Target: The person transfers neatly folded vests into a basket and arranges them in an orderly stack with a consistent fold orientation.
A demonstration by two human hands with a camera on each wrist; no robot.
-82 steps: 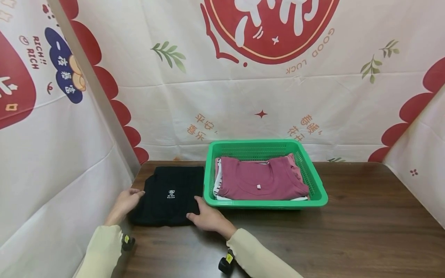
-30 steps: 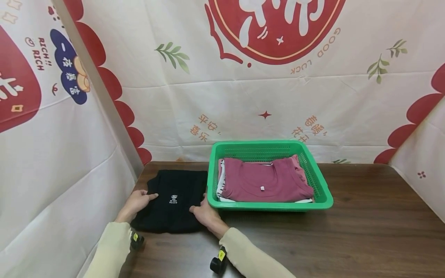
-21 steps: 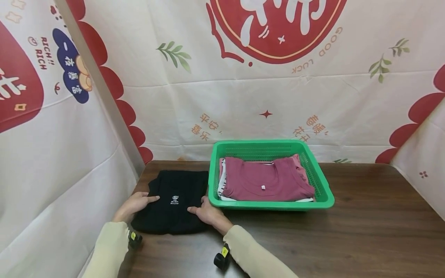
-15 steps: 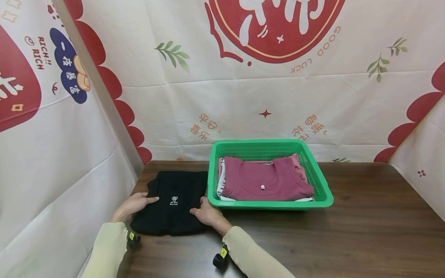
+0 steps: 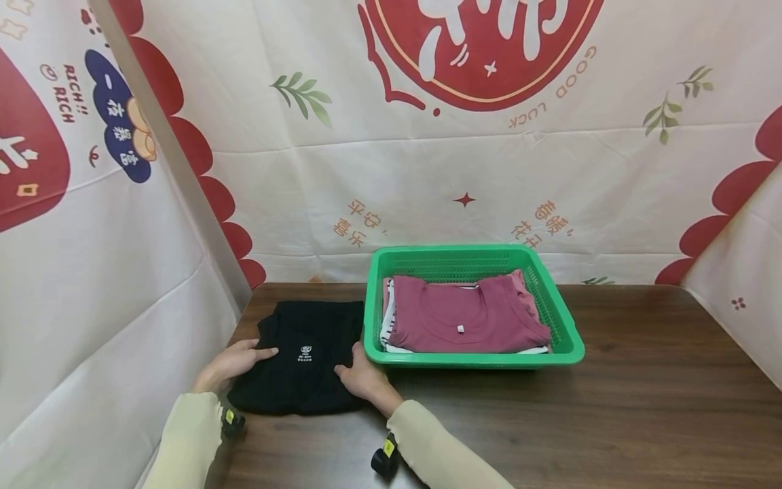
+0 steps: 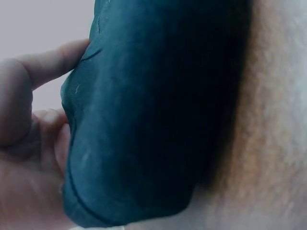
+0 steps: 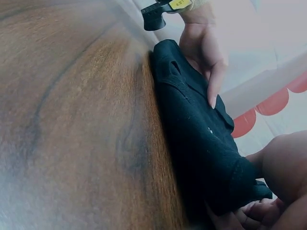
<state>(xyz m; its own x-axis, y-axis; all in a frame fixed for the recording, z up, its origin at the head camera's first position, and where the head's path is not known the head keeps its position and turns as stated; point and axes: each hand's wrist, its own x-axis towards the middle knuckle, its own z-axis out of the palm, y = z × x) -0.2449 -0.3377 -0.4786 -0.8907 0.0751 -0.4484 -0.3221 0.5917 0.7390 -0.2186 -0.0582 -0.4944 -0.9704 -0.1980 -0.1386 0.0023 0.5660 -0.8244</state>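
A folded black shirt (image 5: 305, 380) with a small white print lies on the table, left of the green basket, in the head view. My left hand (image 5: 229, 365) grips its left side, thumb on top and the other fingers mostly hidden by the cloth. In the left wrist view, the thumb and fingers of that hand (image 6: 33, 115) close on the thick folded edge. Across from it, my right hand (image 5: 364, 379) holds the right side beside the basket corner. The right wrist view shows this hand (image 7: 283, 172) with its thumb above and curled fingers under the shirt's edge.
The green basket (image 5: 476, 361) stands at the back middle of the wooden table (image 5: 550, 421). Inside it lies a folded mauve shirt (image 5: 427, 319) on top of other folded clothes. White printed cloth (image 5: 427, 170) hangs behind the table and along its sides.
The black shirt has shifted slightly toward me. My left hand has moved further onto it, its thumb now laid over the top. During the last half second almost nothing moves.
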